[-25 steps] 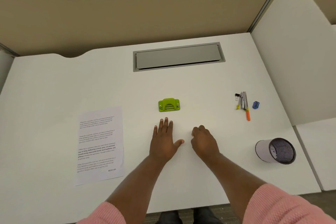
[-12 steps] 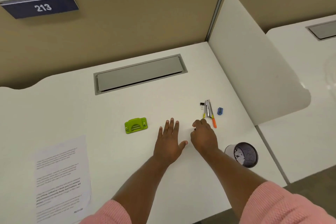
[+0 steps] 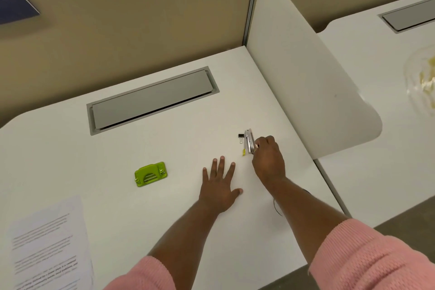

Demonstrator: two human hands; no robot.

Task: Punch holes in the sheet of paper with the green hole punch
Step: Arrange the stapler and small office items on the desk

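Reaching away from the job — right hand curls over a stapler at 2 o'clock, grip unclear.
Left hand lies flat, fingers spread, on the surface. Green hole punch at 9 o'clock looks rigid, compact — likely best gripped across its body; sheet of paper at 8 o'clock, thin, floppy.

Nothing readable here tbh. Printed lines on the sheet of paper at lower left, way too blurry to make out. Dark blue sign on the partition, cut off, no digits showing.
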